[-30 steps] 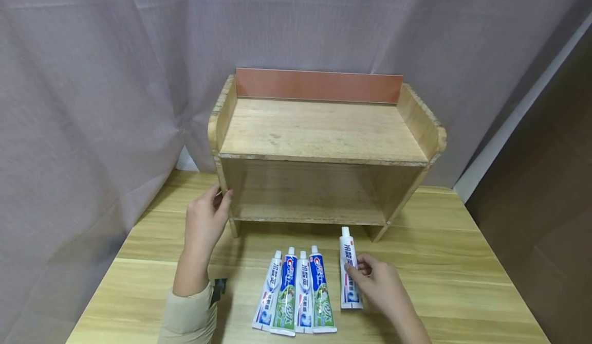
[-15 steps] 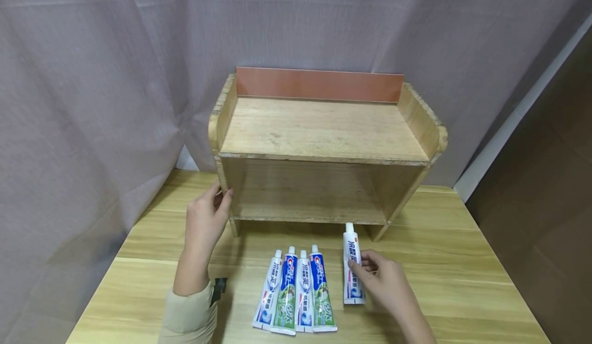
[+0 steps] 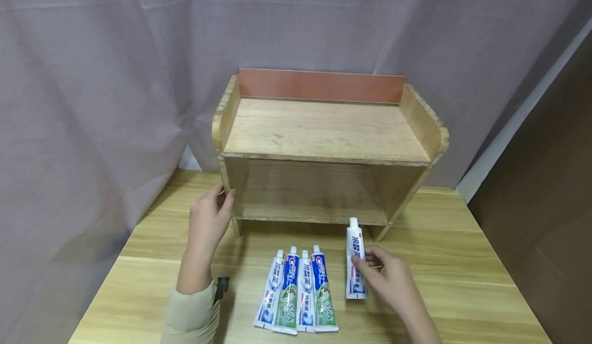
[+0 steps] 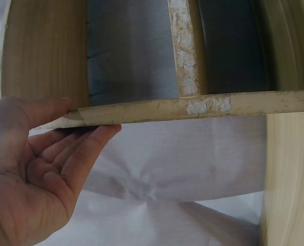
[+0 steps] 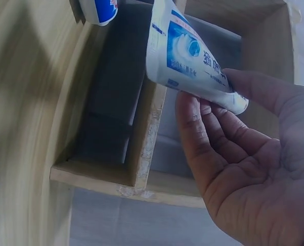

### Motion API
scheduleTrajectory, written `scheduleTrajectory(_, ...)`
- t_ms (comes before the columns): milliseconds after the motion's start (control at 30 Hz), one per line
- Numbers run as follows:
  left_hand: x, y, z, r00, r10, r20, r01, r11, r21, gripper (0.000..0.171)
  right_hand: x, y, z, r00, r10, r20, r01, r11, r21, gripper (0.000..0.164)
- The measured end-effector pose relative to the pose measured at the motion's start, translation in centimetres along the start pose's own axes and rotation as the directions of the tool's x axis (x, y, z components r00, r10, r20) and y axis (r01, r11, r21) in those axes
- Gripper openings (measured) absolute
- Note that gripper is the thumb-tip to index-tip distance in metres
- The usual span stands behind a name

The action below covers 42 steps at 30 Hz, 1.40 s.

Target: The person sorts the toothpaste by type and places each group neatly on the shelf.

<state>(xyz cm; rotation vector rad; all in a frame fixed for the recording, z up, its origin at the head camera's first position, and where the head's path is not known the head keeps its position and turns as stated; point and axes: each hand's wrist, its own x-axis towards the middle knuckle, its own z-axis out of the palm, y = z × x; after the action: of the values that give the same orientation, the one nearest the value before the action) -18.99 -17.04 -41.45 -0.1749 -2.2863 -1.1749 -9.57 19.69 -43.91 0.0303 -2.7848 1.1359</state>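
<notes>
My right hand (image 3: 388,277) pinches a white toothpaste tube (image 3: 354,241) between thumb and fingers, cap toward the shelf. In the right wrist view that tube (image 5: 185,51) appears raised off the table, its flat crimped end nearest the camera. My left hand (image 3: 210,215) grips the left side panel of a small two-tier wooden shelf (image 3: 324,133). Seen from the left wrist, the thumb lies on the panel's inner face and the fingers (image 4: 90,154) on its outer face. Several more toothpaste tubes (image 3: 305,292), white alternating with blue-green, lie fanned side by side between the hands.
The shelf stands on a wood-grain table (image 3: 462,261), with a reddish-brown strip (image 3: 321,85) along its top back edge. A grey curtain (image 3: 296,20) hangs behind. A dark brown panel (image 3: 541,179) stands along the right side.
My right hand has moved forward and slightly right, carrying the white toothpaste tube closer to the shelf. The left hand keeps its grip on the side panel, and the row of tubes stays put.
</notes>
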Motion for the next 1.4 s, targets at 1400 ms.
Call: scheduleTrajectory(1400,0.1,0.0,0.1,1.0,-0.003,-0.01,0.003,1.0,0.007,0.032,1.9,-1.9,-2.9,0.993,-0.094,-0.075,0.095,0.996,0.006,0.028)
